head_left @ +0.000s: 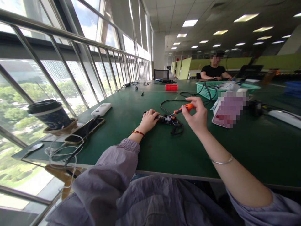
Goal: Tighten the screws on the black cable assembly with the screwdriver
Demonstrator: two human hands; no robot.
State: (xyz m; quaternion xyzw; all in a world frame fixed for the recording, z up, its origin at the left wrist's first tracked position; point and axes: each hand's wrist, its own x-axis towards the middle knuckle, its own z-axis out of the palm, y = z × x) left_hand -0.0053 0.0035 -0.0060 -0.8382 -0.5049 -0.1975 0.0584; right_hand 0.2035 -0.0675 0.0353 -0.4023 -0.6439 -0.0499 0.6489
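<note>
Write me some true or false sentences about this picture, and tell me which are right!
1. The right hand holds an orange and black screwdriver. True.
2. The left hand is on the paper cup. False: it is on the dark gadget.
3. A small red basket sits on the green table. True.
4. The beaded bracelet is on the right wrist. False: the bracelet is on the left wrist.
5. The paper cup has its lid on. True.
</note>
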